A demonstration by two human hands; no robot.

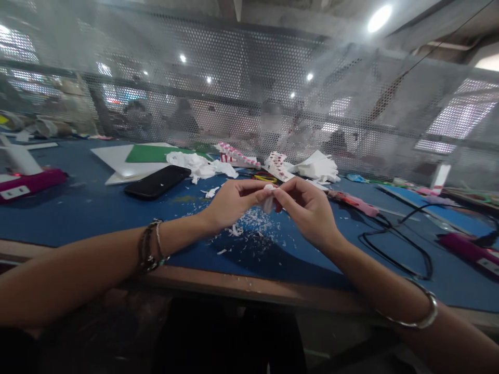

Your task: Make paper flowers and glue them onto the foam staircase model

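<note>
My left hand [234,202] and my right hand [307,208] meet above the blue tabletop [78,213], both pinching a small white piece [268,201] between their fingertips. A bit of red shows at the piece by my right fingers. Under the hands lies a scatter of tiny white scraps [257,228]. My left wrist wears dark bead bracelets, my right a metal bangle.
A black phone [158,182] lies left of the hands, by white and green sheets [136,156]. Crumpled white paper [198,165], red-and-white pieces [276,165], a pink tool [354,202] with black cable [397,249] lie beyond. Magenta devices sit far left [31,183] and right [468,249]. A perforated screen [249,93] backs the table.
</note>
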